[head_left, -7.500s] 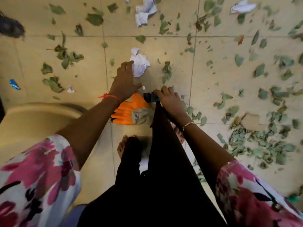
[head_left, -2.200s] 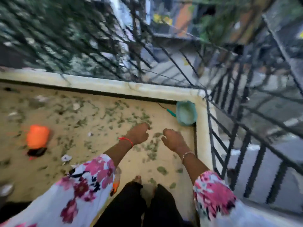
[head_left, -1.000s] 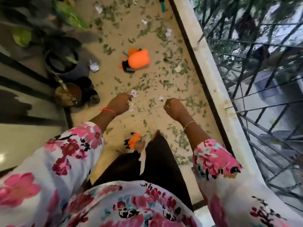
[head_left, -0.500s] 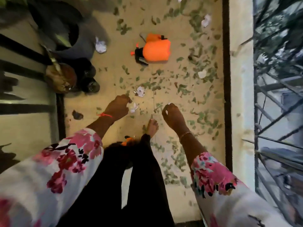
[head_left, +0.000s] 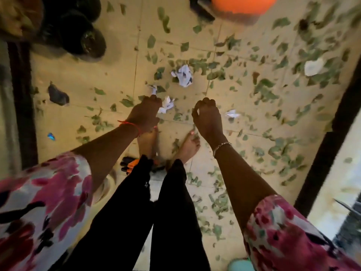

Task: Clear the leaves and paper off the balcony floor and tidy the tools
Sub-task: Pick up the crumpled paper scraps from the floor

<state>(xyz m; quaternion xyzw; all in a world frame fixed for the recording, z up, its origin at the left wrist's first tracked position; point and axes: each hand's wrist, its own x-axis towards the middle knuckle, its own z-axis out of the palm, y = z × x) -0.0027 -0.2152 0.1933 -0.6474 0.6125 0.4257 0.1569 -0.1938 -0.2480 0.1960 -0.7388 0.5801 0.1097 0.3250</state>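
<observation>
Green leaves (head_left: 265, 89) litter the tan tiled balcony floor (head_left: 78, 75), thickest on the right half. Crumpled white papers lie among them: one (head_left: 183, 75) ahead of me, one (head_left: 167, 104) just right of my left hand, a small one (head_left: 232, 114) right of my right hand, another (head_left: 313, 66) far right. My left hand (head_left: 145, 112) and right hand (head_left: 207, 116) hang above the floor with fingers loosely curled, nothing visibly in them. An orange and black glove (head_left: 129, 165) lies by my bare feet, partly hidden by my leg.
An orange tool with a black part (head_left: 244, 4) sits at the top edge. Black pots (head_left: 88, 36) stand top left. A dark scrap (head_left: 58, 94) and a blue scrap (head_left: 51, 136) lie left. The low pale wall (head_left: 341, 182) runs along the right; a teal object (head_left: 240, 265) shows at the bottom.
My view has turned from the railing corner back along the balcony and tipped down toward my feet. The orange tool slid to the top edge. Both hands stay hanging and empty.
</observation>
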